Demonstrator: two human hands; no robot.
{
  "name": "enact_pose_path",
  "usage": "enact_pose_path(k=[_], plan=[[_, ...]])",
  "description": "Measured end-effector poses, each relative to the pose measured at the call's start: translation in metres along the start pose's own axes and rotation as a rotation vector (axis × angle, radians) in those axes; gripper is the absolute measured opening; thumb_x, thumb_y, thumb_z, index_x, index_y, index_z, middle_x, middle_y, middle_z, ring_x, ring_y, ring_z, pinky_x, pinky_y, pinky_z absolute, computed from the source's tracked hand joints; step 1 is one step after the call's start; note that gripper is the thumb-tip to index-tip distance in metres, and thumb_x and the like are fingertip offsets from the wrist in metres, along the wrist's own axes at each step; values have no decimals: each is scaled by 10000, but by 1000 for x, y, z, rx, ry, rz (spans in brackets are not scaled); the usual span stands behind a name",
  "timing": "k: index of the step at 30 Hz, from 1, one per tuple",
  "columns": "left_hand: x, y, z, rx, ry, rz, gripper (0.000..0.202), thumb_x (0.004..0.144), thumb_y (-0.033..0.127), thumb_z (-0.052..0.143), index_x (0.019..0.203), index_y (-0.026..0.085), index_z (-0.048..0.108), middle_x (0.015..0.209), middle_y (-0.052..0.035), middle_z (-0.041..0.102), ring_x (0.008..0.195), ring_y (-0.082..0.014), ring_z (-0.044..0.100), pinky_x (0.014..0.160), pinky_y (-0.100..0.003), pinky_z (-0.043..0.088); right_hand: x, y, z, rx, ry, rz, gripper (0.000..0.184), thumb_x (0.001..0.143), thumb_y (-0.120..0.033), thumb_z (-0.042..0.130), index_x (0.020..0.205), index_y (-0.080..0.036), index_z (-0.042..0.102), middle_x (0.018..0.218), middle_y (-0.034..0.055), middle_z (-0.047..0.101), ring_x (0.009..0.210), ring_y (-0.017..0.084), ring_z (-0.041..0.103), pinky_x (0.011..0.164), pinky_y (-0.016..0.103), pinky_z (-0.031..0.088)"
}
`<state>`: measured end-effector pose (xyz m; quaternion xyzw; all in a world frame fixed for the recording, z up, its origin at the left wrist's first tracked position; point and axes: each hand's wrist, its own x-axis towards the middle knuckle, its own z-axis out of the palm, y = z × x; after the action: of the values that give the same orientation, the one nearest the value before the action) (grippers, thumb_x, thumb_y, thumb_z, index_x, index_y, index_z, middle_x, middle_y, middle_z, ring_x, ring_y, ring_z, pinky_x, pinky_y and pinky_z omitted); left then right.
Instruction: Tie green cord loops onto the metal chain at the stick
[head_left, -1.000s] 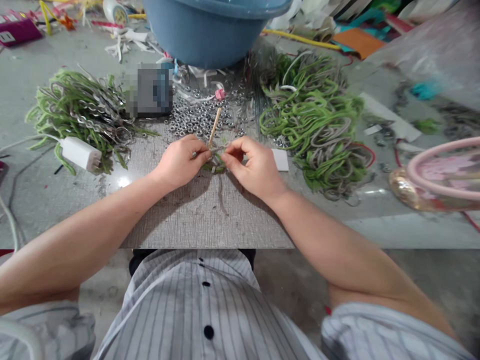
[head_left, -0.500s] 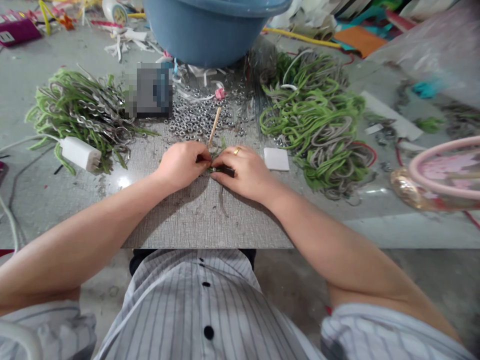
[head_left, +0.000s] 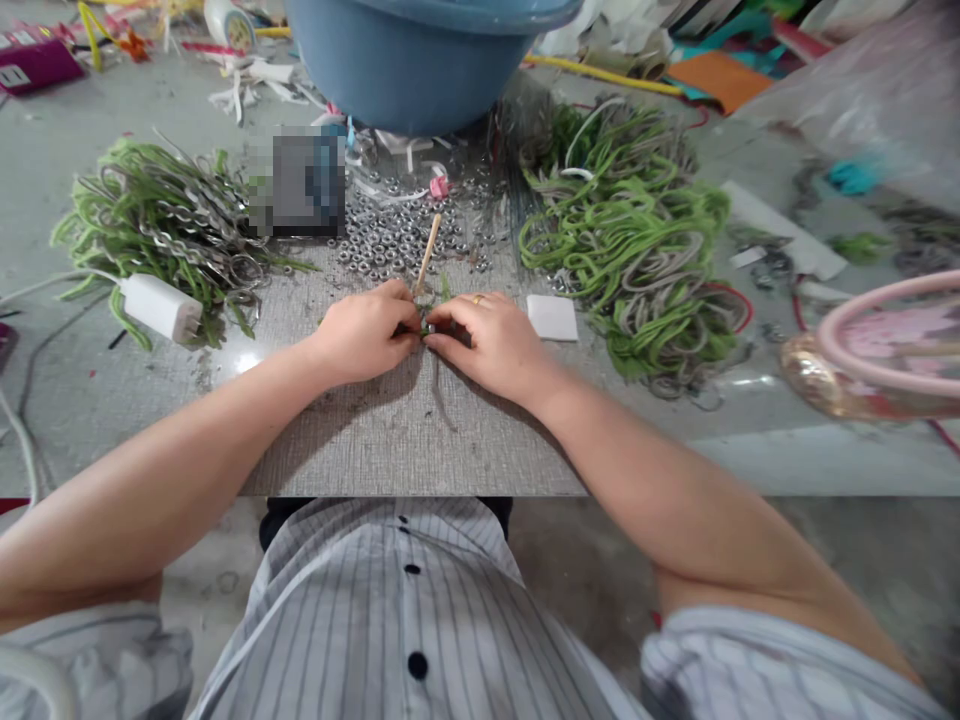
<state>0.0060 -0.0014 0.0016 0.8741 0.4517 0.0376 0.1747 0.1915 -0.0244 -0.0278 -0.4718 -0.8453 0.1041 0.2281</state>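
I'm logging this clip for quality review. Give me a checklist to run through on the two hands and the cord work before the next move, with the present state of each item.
1. The left hand pinches the green cord piece: ok.
2. The right hand pinches the same piece from the other side: ok.
3. Both hands are over the grey mat: ok.
4. The heap of small metal rings lies just beyond the hands, apart from them: ok.
5. What the lower end of the wooden stick sits in: cannot tell, as it is hidden behind the fingers.
6. Whether a metal ring is on the pinched piece: cannot tell, as the fingertips cover it.
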Motion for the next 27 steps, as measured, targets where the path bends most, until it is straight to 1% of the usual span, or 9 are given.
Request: enact_pose_path(k=[3, 6, 10, 13, 17, 20, 23, 25, 27], plan=[[3, -3, -1, -53, -7, 13, 317, 854, 285, 449, 974, 183, 724, 1106, -60, 637, 893, -197, 634, 783, -316, 487, -1, -1, 1, 2, 20, 17, 74, 861, -243, 594, 922, -205, 610, 832, 47, 682, 777, 212, 599, 749, 350, 401], [3, -5, -1, -79, 5, 19, 324, 851, 283, 442, 954, 173, 730, 1093, -65, 644, 913, -200, 633, 813, -322, 486, -2, -1, 1, -37, 56, -31, 51, 867, -204, 573, 869, -200, 624, 875, 59, 678, 805, 210, 601, 742, 349, 397], [2, -6, 1, -84, 37, 23, 316, 835, 277, 454, 944, 179, 733, 1062, -61, 654, 883, -188, 636, 802, -313, 490, -5, -3, 0, -127, 74, -150, 193, 914, -256, 532, 837, -192, 697, 913, 79, 670, 865, 219, 595, 759, 366, 377], [2, -7, 3, -88, 63, 32, 309, 826, 278, 462, 936, 179, 733, 1040, -59, 660, 878, -185, 637, 796, -306, 494, -6, -7, 0, -193, 48, -161, 275, 943, -304, 493, 869, -200, 737, 877, 83, 669, 857, 231, 572, 759, 386, 358], [2, -6, 5, -73, 72, 31, 309, 827, 270, 459, 943, 174, 729, 1032, -63, 662, 863, -185, 638, 781, -308, 496, -7, -13, -2, -233, -26, -137, 293, 941, -303, 483, 891, -194, 750, 844, 93, 673, 847, 243, 550, 762, 399, 352], [0, -4, 6, -52, 90, 33, 292, 827, 265, 467, 948, 179, 719, 1026, -62, 659, 845, -179, 635, 768, -305, 499, -6, -14, -4, -168, -64, -171, 271, 918, -304, 509, 847, -194, 747, 818, 86, 677, 825, 236, 554, 761, 391, 362], [-3, -1, 8, -18, 120, 29, 271, 833, 238, 466, 953, 170, 700, 1032, -71, 650, 851, -185, 633, 760, -314, 504, -6, -12, -6, -26, -144, -287, 254, 901, -327, 538, 807, -204, 740, 748, 53, 672, 778, 207, 569, 765, 370, 377], [-5, 1, 10, 19, 140, 27, 257, 837, 229, 480, 980, 162, 682, 1051, -87, 640, 884, -206, 628, 774, -336, 508, -7, -12, -7, 65, -211, -366, 252, 900, -348, 549, 803, -214, 738, 702, 28, 666, 747, 188, 579, 766, 357, 389], [-7, 1, 12, 53, 169, 48, 249, 832, 223, 510, 1016, 151, 660, 1069, -106, 630, 953, -232, 612, 822, -361, 506, -7, -13, -8, 113, -238, -391, 269, 907, -352, 544, 769, -215, 729, 686, 22, 666, 728, 178, 587, 766, 351, 405]])
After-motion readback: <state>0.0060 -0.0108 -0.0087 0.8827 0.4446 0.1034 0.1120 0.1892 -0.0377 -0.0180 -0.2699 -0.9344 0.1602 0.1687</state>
